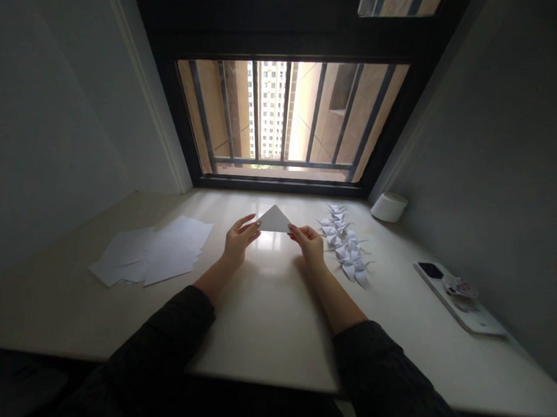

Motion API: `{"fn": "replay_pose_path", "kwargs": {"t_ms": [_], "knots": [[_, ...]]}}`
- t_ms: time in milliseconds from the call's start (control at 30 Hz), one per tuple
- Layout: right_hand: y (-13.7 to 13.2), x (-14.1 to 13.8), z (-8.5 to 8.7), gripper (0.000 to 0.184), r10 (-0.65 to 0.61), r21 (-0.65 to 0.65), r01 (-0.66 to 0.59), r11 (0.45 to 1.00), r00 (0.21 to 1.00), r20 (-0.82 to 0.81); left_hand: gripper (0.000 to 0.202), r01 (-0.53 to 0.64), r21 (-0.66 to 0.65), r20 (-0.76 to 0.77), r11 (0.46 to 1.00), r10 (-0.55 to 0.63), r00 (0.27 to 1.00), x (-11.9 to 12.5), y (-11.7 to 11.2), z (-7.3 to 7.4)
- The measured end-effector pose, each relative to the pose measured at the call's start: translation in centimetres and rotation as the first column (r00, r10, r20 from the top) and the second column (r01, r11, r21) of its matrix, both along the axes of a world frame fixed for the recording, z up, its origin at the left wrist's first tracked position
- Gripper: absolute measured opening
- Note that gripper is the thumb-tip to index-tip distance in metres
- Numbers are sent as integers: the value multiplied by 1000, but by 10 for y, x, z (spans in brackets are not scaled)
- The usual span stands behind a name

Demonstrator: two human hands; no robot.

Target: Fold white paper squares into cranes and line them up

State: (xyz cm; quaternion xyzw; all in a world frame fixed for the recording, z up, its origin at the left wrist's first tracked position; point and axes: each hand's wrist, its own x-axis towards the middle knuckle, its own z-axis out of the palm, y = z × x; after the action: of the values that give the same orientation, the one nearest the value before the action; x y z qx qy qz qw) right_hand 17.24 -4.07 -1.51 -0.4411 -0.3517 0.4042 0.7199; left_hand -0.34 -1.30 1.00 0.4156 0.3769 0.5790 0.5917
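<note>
A white sheet of paper folded into a triangle point(274, 220) is held between my two hands, its point facing the window. My left hand point(240, 237) pinches the left corner with thumb and finger, the other fingers partly spread. The right corner is pinched by my right hand point(308, 240). Just right of that hand, several folded paper cranes point(347, 241) lie in a cluster. To the left of my left hand rest loose stacks of white paper point(176, 247).
The pale sill point(266, 333) ends at a front edge near my body. A white phone point(459, 298) with a grip on its back lies at right. A white rounded object point(389, 207) stands by the right wall. The dark-framed window point(280, 185) is behind.
</note>
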Motion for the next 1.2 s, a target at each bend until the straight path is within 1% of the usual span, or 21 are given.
{"fn": "replay_pose_path", "kwargs": {"t_ms": [200, 400, 567, 667, 800, 867, 933, 1033, 1200], "knots": [[0, -2, -2, 32, -19, -3, 19, 1000, 999, -35, 47, -36, -44, -8, 998, 36, 999, 6, -6, -1], [-2, -4, -1, 35, -40, -8, 40, 999, 999, 5, 45, -74, -55, -4, 996, 74, 997, 7, -7, -5], [-7, -8, 0, 35, -44, -1, 44, 999, 999, 1, 42, -74, -29, -31, 997, 73, 997, 5, -9, -7], [-8, -8, -2, 33, -45, 7, 45, 999, 999, -8, 39, -45, 7, -104, 999, 46, 994, 4, -10, -9], [-3, -3, -6, 31, -78, 23, 78, 997, 997, 1, 39, 2, 78, -176, 997, 12, 984, 6, -2, -12], [2, 1, -9, 32, -86, 19, 86, 996, 996, 9, 44, 8, 71, -172, 997, 4, 985, 11, 4, -12], [9, 5, -11, 34, -95, 2, 95, 996, 995, 9, 42, 5, 59, -159, 998, 5, 987, 18, 10, -12], [16, 10, -13, 35, -103, -2, 103, 995, 994, 23, 37, -37, 44, -118, 998, 42, 992, 26, 15, -12], [18, 9, -11, 34, -73, 19, 72, 997, 996, 56, 38, -49, 105, -168, 993, 67, 983, 23, 15, -17]]}}
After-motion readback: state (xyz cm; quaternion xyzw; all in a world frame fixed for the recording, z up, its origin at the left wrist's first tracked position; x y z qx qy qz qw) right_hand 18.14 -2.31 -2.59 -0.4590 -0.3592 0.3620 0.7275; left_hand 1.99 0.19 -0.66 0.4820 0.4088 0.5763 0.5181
